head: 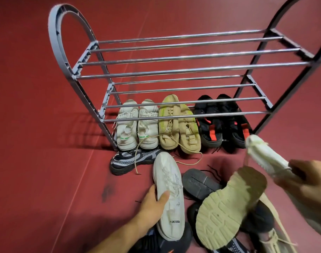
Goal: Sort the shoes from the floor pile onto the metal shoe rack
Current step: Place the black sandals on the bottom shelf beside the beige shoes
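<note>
The left hand (152, 203) grips a white sneaker (169, 194) at the near middle of the scene, its thumb lying across the laces and the other fingers wrapped under the left side, so the shoe is clamped with its toe pointing far toward the metal shoe rack (174, 70). The right hand (305, 181), blurred at the right edge, holds a second white sneaker (265, 156) by its heel end; its fingers are closed on the shoe, whose toe points up and to the left. Between the two hands lies the floor pile: a beige shoe (229, 207) turned sole-up, resting on a dark shoe (200, 185) also sole-up, with more dark shoes beneath. A black and grey knit sneaker (130, 159) lies on its side on the red floor (46, 161), just near of the rack. On the bottom level of the rack, toes pointing far, stand a white pair (137, 126) on the left, a tan pair (178, 125) in the middle and a black pair with red tabs (221, 121) on the right. The upper two shelves of bars carry no shoes.
</note>
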`<action>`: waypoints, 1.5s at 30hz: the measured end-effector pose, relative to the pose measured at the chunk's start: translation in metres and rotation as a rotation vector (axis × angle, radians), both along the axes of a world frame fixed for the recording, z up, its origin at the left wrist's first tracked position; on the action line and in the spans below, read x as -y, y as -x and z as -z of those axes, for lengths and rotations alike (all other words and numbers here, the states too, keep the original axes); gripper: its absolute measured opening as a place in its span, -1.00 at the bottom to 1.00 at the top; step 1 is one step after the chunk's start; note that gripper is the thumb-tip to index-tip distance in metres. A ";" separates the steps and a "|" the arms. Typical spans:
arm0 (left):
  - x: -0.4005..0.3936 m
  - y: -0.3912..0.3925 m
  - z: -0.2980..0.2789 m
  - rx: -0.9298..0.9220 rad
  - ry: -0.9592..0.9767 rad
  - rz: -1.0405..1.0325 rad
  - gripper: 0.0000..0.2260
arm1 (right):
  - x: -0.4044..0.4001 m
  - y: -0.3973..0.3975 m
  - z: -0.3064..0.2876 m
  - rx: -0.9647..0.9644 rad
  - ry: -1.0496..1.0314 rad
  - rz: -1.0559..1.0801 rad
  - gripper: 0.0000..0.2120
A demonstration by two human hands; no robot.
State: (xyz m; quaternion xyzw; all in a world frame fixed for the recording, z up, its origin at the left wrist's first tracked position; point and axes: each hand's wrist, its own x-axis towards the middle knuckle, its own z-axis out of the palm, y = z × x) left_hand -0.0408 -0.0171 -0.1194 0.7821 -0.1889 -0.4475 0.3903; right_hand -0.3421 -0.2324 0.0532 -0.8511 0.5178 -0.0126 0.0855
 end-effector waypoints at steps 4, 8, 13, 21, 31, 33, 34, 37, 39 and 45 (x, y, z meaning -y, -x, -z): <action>0.000 0.002 -0.010 0.007 -0.012 0.004 -0.64 | -0.103 -0.074 -0.025 -0.156 -0.087 -0.181 -0.70; -0.007 -0.002 -0.011 -0.052 0.000 0.010 -0.49 | -0.147 -0.115 0.036 -0.151 -0.507 -0.346 -0.75; -0.018 0.005 -0.011 0.001 -0.048 -0.003 -0.62 | -0.145 -0.102 0.058 0.043 -0.365 -0.175 -0.73; -0.015 0.011 -0.019 0.098 -0.093 -0.042 -0.82 | -0.132 -0.093 0.054 -0.089 -0.528 -0.019 -0.55; -0.028 -0.011 -0.048 0.485 -0.090 -0.112 -0.75 | -0.142 -0.090 0.073 0.288 -0.675 -0.076 -0.73; -0.029 -0.014 -0.063 0.504 -0.023 -0.195 -0.71 | -0.140 -0.091 0.074 0.356 -0.699 -0.106 -0.79; -0.029 -0.015 -0.071 0.480 0.034 -0.231 -0.74 | -0.138 -0.093 0.075 0.370 -0.691 -0.119 -0.81; -0.024 -0.017 -0.094 0.360 0.217 -0.313 -0.86 | -0.133 -0.101 0.073 0.395 -0.663 -0.148 -0.81; -0.021 -0.021 -0.105 0.329 0.266 -0.329 -0.90 | -0.129 -0.106 0.071 0.404 -0.641 -0.152 -0.79; -0.022 -0.041 -0.118 0.183 0.320 -0.508 -0.69 | -0.122 -0.105 0.083 0.381 -0.553 -0.127 -0.69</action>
